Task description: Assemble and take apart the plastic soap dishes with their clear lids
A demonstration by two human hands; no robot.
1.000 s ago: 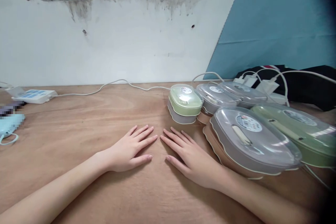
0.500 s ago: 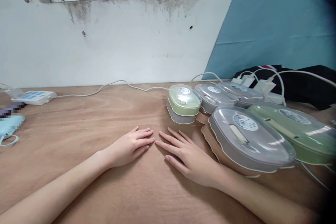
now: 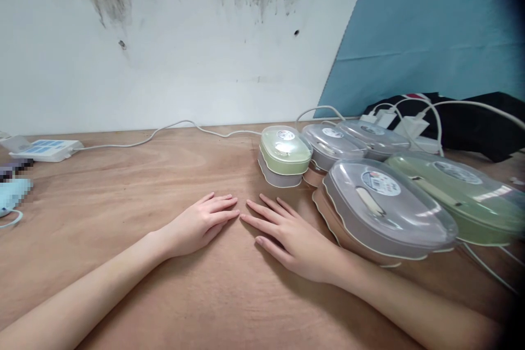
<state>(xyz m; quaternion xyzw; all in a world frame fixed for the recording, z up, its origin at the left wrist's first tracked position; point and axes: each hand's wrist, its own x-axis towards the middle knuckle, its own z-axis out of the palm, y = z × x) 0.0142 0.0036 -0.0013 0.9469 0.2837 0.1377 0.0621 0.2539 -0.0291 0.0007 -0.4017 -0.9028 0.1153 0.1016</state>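
Hands flat, open: left hand (image 3: pixel 196 222) | right hand (image 3: pixel 294 239) | fingertips nearly meeting on table (image 3: pixel 123 186)

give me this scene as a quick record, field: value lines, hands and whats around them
left hand: left hand flat, palm down on the wooden table, holding nothing
right hand: right hand flat, palm down, holding nothing; fingertips close to the left hand's
nearest item: grey lidded container, just right of the right hand
other containers: small green container beyond the fingers; large green container far right; two more grey ones behind
far left: white power strip with its white cable along the wall
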